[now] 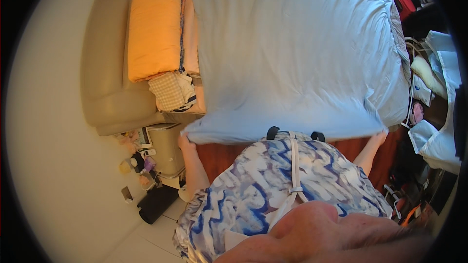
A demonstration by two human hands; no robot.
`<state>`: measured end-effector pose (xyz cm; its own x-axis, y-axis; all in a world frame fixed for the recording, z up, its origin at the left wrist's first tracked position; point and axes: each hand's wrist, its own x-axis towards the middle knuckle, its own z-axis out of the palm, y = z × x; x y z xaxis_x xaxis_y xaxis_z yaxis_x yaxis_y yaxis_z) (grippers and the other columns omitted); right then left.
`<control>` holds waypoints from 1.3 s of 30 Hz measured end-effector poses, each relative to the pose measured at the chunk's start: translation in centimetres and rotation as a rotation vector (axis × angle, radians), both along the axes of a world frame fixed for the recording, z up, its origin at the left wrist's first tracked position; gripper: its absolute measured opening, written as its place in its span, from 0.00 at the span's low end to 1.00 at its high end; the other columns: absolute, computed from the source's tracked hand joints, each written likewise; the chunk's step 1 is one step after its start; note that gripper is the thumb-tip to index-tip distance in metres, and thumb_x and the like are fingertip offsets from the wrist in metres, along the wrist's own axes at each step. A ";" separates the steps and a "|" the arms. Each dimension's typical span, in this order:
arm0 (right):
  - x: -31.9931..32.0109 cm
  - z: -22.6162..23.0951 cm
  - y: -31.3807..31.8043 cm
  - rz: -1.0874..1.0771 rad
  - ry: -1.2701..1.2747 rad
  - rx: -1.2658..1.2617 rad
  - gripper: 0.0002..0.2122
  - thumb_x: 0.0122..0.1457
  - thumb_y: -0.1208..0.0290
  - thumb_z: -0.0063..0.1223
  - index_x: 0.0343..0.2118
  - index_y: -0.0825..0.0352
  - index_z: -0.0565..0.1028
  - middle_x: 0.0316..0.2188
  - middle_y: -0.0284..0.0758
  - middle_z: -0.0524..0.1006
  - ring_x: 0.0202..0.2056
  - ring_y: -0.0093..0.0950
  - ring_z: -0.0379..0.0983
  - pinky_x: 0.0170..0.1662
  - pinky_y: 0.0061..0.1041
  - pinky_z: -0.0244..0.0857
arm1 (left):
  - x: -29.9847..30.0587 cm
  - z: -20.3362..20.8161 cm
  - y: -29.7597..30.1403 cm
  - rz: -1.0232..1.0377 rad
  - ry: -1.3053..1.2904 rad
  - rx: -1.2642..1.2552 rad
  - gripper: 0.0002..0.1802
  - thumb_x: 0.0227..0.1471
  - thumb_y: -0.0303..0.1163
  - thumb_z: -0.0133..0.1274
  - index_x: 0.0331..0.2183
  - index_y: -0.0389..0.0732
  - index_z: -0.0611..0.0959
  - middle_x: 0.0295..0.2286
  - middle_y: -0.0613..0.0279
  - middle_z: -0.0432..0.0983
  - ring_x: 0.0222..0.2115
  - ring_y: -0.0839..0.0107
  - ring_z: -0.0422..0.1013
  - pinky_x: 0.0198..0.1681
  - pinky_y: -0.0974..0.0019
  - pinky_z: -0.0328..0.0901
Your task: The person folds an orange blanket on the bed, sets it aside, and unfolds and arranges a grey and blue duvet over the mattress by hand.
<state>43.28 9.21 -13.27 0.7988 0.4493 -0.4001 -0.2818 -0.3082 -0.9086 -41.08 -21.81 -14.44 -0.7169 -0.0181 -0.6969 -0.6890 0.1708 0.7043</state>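
Note:
A light blue duvet (297, 53) lies spread across the bed, reaching its near edge. My left hand (185, 141) grips the duvet's near left corner. My right hand (379, 138) grips the near right corner. Both arms are stretched wide apart, and the cloth is pulled taut between them. The reddish-brown bed base (222, 158) shows below the duvet's edge. My torso in a blue and white patterned top fills the lower middle of the view.
An orange folded quilt (153, 27) and a checked cloth (170, 91) lie at the bed's left side, by a beige padded headboard (105, 83). A bedside cabinet (165, 148) with small items stands lower left. Clothes, bags and a rack crowd the right side (429, 83).

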 end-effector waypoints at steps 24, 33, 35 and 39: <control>-23.0 -12.1 6.0 1.062 0.120 -0.697 0.29 0.55 0.69 0.45 0.59 0.60 0.49 0.31 0.42 0.74 0.18 0.28 0.72 0.20 0.26 0.70 | 9.1 -15.6 18.1 -0.465 -0.355 -0.246 0.40 0.47 0.39 0.53 0.56 0.49 0.51 0.44 0.55 0.63 0.37 0.55 0.67 0.36 0.55 0.65; -17.2 -10.8 10.2 1.046 -0.288 -0.729 0.29 0.51 0.78 0.42 0.58 0.58 0.53 0.32 0.40 0.72 0.24 0.30 0.73 0.25 0.28 0.69 | 13.1 -15.0 23.3 -1.220 0.040 -0.456 0.40 0.45 0.33 0.53 0.57 0.41 0.53 0.46 0.52 0.61 0.31 0.61 0.69 0.31 0.60 0.65; -18.4 -11.0 12.3 1.248 -0.918 -0.668 0.25 0.50 0.76 0.44 0.54 0.62 0.59 0.43 0.44 0.69 0.39 0.38 0.71 0.39 0.35 0.68 | 13.9 -18.2 26.6 -1.643 0.553 -0.498 0.42 0.43 0.33 0.55 0.57 0.40 0.53 0.48 0.50 0.60 0.35 0.59 0.68 0.36 0.58 0.64; -17.8 -16.6 17.0 1.297 -1.272 -0.677 0.26 0.47 0.76 0.47 0.52 0.61 0.61 0.44 0.42 0.66 0.47 0.36 0.64 0.44 0.32 0.63 | 23.8 -18.2 33.5 -2.015 1.247 -0.662 0.44 0.40 0.34 0.56 0.56 0.38 0.53 0.52 0.46 0.57 0.50 0.52 0.60 0.51 0.52 0.55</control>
<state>25.46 26.23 -29.92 0.0766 0.9572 -0.2791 0.9959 -0.0870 -0.0252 -17.28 11.69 -32.65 -0.0357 0.9453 -0.3244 0.9938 0.0676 0.0879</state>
